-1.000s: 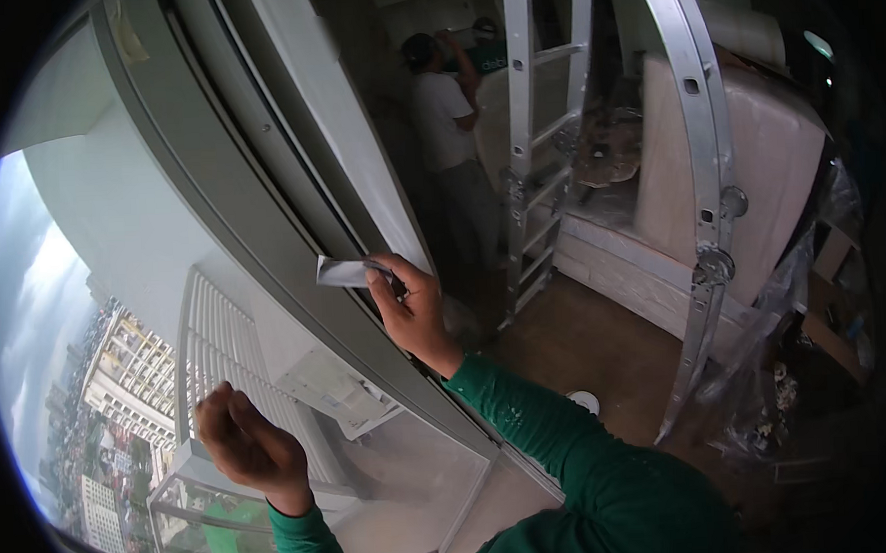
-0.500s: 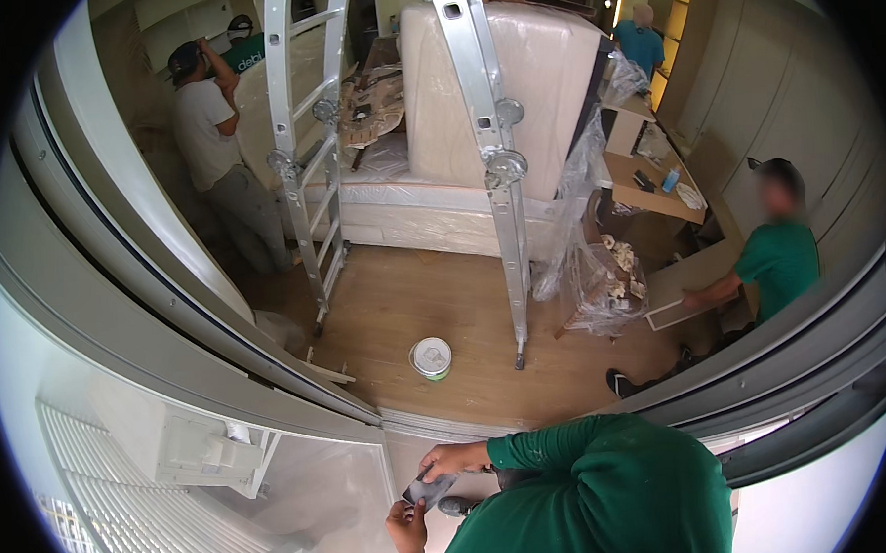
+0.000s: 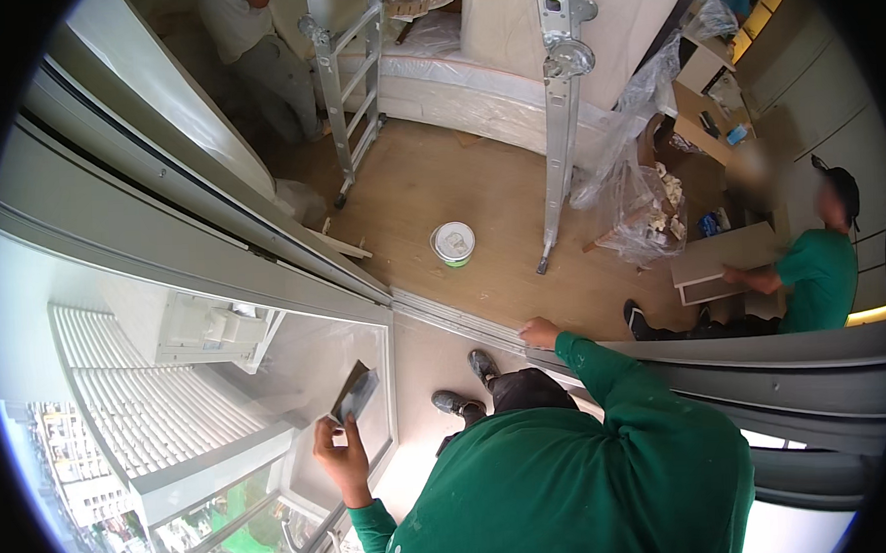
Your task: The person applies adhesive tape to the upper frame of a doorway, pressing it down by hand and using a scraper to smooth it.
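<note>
My left hand (image 3: pixel 342 459), raised at the lower left beside a glass panel, pinches a flat grey scraper blade (image 3: pixel 358 395). A second, darker flat piece stands at an angle against it; the exact kind of that piece is hard to make out. Stretched out to the right, my right hand (image 3: pixel 539 333) has its fingers curled at the end of the grey sliding door (image 3: pixel 654 354), by the floor track (image 3: pixel 455 318). Its fingertips are partly hidden. Beyond the track, a white bucket (image 3: pixel 453 242) with a pale lid stands on the wooden floor.
A metal ladder (image 3: pixel 560 123) straddles the floor in front of a plastic-wrapped mattress (image 3: pixel 485 107). At right, a co-worker in green (image 3: pixel 821 275) sits holding a drawer-like panel (image 3: pixel 724 261). Another person (image 3: pixel 271 76) stands at far left. An outdoor air-conditioning unit (image 3: pixel 213 331) is behind the glass.
My hands have parted: the left carried the flat blade up and left, while the right let go and reached right to the door's end. The view has tilted downward.
</note>
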{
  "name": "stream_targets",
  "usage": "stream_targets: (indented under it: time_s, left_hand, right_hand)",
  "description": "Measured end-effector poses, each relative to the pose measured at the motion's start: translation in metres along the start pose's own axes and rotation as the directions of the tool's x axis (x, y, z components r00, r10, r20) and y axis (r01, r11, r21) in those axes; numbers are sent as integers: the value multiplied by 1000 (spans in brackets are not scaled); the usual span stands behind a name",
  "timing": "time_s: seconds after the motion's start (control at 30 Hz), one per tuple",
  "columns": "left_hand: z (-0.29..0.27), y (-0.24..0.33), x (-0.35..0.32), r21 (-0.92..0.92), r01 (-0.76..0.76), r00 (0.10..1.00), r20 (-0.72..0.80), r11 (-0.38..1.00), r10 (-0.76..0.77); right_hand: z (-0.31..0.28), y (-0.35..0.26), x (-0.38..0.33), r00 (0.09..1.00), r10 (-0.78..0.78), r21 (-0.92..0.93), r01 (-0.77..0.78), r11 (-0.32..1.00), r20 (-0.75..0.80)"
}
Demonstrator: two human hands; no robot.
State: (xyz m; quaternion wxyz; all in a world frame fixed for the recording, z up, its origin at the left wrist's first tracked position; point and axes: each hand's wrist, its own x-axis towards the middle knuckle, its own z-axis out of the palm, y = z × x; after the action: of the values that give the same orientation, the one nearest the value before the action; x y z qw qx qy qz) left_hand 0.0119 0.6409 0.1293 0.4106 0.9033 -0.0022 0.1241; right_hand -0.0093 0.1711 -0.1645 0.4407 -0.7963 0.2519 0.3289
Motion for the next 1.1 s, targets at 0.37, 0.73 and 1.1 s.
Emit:
stream_targets:
  time_s: [0.37,0.73,1.1]
  left_hand:
    - [-90,199,211,481,-590,625,-236,649,744]
    - [-89,178,316,764,-495,462,-172,414,870]
    - [-66,140,314,798,-356,427,-324,487,844]
  right_hand:
    - [12,114,54,945,325,444,-300,844,21]
    - [-91,30,128,998,18,752,32,658,-58]
    - [-125,2,106,982,-165,750,42,660,90]
